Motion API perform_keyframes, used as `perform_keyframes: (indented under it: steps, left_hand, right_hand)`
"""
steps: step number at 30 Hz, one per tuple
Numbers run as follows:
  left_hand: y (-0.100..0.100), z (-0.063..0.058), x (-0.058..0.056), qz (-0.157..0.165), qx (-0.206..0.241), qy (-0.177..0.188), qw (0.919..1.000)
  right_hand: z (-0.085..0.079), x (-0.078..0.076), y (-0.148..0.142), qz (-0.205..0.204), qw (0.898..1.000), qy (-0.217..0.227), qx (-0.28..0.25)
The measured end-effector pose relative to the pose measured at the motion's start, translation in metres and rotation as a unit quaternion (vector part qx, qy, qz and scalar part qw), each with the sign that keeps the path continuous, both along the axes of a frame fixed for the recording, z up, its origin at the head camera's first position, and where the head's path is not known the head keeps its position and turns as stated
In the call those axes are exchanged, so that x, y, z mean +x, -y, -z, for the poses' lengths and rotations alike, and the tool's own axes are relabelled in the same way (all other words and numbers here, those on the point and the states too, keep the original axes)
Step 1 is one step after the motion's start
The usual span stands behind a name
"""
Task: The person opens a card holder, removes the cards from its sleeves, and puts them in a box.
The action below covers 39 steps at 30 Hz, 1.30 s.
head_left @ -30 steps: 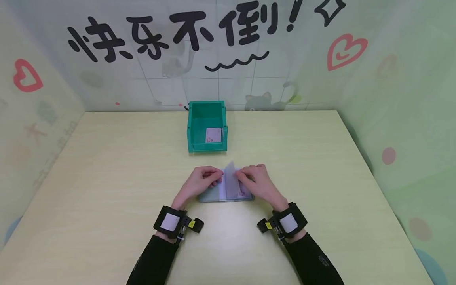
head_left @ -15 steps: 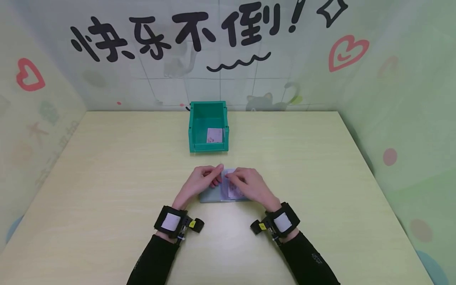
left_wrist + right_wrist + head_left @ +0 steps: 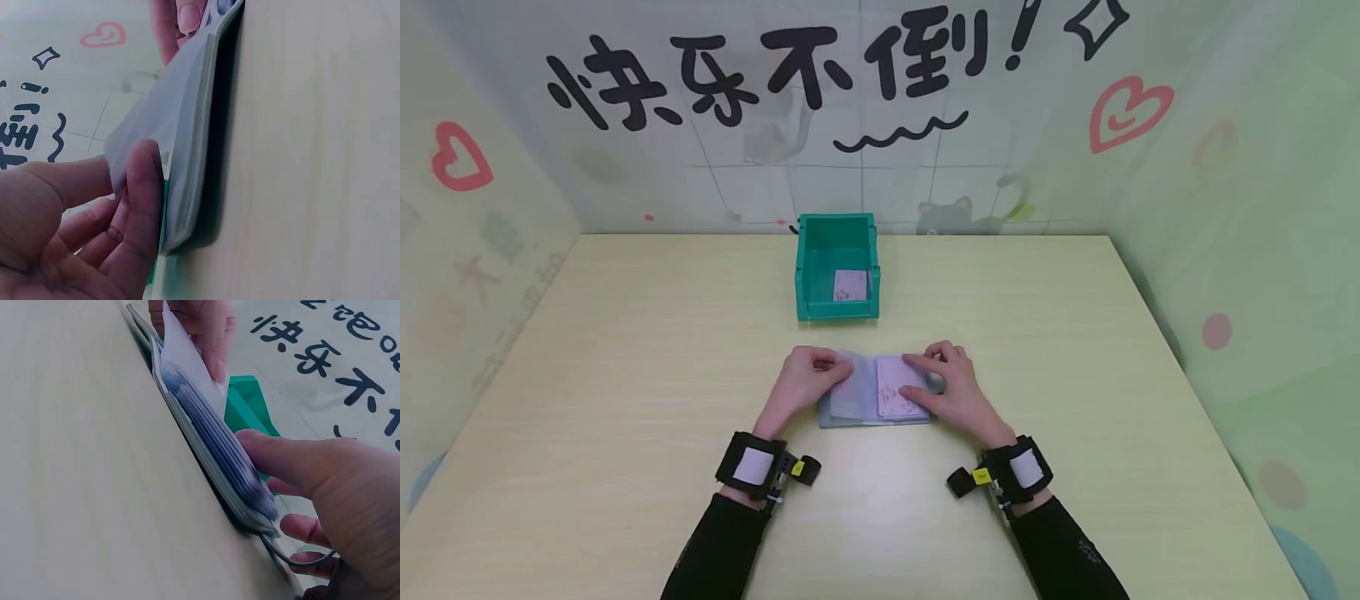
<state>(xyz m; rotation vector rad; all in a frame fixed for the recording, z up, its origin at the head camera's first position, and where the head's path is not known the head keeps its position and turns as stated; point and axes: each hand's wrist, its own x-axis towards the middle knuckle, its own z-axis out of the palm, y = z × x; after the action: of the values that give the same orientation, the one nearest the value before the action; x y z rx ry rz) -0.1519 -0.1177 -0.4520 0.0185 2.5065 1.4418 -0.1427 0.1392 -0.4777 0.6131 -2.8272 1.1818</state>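
Note:
A small card album (image 3: 825, 414) lies open on the table, its stacked sleeve pages showing edge-on in both wrist views. My left hand (image 3: 805, 379) pinches a translucent sleeve page (image 3: 153, 119) by its outer edge, and that page lifts away from the cover on the left side. A pink printed card (image 3: 891, 385) shows in the right-hand page. Over on that side, my right hand (image 3: 961, 393) is spread, index finger and thumb (image 3: 281, 453) touching the page stack. A thin elastic band (image 3: 290, 560) loops out from the cover beside its other fingers.
A green bin (image 3: 837, 311) stands behind the album near the back of the table (image 3: 647, 375). Inside it rests another pink card (image 3: 850, 285). Printed walls (image 3: 1240, 250) close off the back and both sides.
The right hand brought a page leftward, then moved back right with its fingers spread. The left hand now pinches the page and has shifted slightly left, exposing the pink card.

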Motion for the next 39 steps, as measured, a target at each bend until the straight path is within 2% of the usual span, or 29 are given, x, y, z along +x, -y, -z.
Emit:
perform_keyframes:
  steps: [8, 16, 19, 22, 24, 27, 33, 39]
  left_hand:
    - [0.002, -0.005, 0.001, -0.035, -0.029, 0.013, 0.9989]
    - [0.0, -0.003, 0.005, -0.058, -0.066, -0.022, 0.9958]
    - [-0.005, -0.005, 0.008, -0.062, -0.067, -0.049, 0.9946]
    - [-0.015, -0.009, 0.011, -0.048, -0.048, -0.084, 0.9942]
    - [-0.024, -0.012, 0.013, -0.027, -0.034, -0.092, 0.9948]
    - [-0.035, -0.012, 0.017, -0.001, -0.029, -0.087, 0.9957]
    - [-0.042, -0.006, 0.018, 0.002, -0.037, -0.072, 0.9967]
    - [-0.041, -0.001, 0.014, 0.016, -0.021, -0.061, 0.9978]
  right_hand:
    - [0.005, -0.001, -0.003, 0.014, 1.0, 0.0, 0.014]
    - [0.007, -0.001, -0.002, 0.022, 1.0, 0.004, 0.02]
    - [0.006, 0.0, -0.002, 0.025, 0.999, 0.006, 0.021]
    - [0.006, 0.0, -0.003, 0.027, 0.999, 0.005, 0.023]
    - [0.006, 0.0, -0.003, 0.028, 0.999, 0.004, 0.025]
    - [0.006, 0.0, -0.003, 0.027, 0.999, 0.005, 0.023]
    - [0.005, 0.001, -0.003, 0.028, 0.999, 0.01, 0.021]
    - [0.003, 0.002, -0.003, 0.028, 0.999, 0.001, 0.019]
